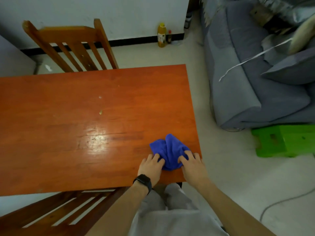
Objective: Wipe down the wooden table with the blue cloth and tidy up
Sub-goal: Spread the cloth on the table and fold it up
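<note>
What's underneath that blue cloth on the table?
The blue cloth lies bunched on the wooden table near its right corner, so the tabletop is under it. The left hand and right hand grip its near edge. Anything beneath the folds is hidden.

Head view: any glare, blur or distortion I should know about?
Head view: a bright glare patch sits on the table, left of the cloth; wide-angle distortion tilts the far chair and skews the table's edges; the top right corner above the sofa is smeared; the cloth, left hand and right hand are fairly sharp.
</note>
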A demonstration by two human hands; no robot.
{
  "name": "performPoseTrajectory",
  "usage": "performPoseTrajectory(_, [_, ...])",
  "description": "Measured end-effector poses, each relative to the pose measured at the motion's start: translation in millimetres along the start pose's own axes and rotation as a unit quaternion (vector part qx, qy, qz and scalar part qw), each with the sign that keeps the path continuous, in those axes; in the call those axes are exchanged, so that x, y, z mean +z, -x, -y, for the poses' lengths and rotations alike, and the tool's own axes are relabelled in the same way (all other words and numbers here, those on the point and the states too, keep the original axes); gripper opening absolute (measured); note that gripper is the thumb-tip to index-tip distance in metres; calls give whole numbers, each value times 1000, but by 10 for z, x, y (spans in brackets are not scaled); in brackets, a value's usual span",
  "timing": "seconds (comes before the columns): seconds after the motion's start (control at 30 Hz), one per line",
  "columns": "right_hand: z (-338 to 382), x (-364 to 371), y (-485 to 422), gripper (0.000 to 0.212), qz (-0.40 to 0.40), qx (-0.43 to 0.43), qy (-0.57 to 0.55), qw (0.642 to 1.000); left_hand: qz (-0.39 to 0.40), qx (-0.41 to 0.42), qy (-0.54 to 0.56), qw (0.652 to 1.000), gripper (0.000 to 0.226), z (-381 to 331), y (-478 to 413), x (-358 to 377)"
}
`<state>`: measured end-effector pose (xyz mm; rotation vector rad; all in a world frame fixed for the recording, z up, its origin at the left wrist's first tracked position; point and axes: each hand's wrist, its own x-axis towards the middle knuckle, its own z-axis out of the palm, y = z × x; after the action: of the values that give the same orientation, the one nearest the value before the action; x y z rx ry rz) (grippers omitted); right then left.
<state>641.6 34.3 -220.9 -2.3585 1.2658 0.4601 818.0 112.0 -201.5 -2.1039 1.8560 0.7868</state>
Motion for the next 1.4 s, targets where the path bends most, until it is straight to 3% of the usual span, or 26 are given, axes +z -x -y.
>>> performPoseTrajectory(0.13, [-123, 59, 285, 28, 57, -5, 29, 998, 69, 50, -23, 996, 37, -254, 166, 90])
performPoseTrajectory(0.23, [-209, 154, 505, 28, 69, -30, 33, 997, 98, 36, -11, 994, 38, -380, 342, 132])
performPoseTrajectory(0.4, [-388, 209, 691, 23, 128, -136, 55, 981, 49, -54, 80, 994, 24, -565, 698, 224])
performPoseTrajectory(0.5, [-565, 92, 806, 23, 160, -183, 0, 970, -15, -142, 167, 976, 19, -758, 932, 329])
performPoseTrajectory(0.63, [-801, -319, 1031, 27, 139, -200, -83, 966, -85, -196, 205, 955, 21, -1090, 1318, 314])
performPoseTrajectory(0.8, [-899, -1120, 1085, 19, 44, -261, -39, 964, -225, -221, 203, 927, 18, -1207, 1663, -164])
performPoseTrajectory(0.97, [-953, -1573, 1008, 12, -38, -283, -81, 955, -317, -218, 204, 900, 23, -1228, 1830, -682])
performPoseTrajectory(1.23, [-1219, -1928, 996, 11, -57, -290, -58, 953, -356, -214, 168, 894, 19, -1407, 1867, -958])
performPoseTrajectory(1.4, [-1516, -1948, 931, 16, -71, -254, -39, 964, -295, -210, 144, 921, 17, -1416, 1932, -919])
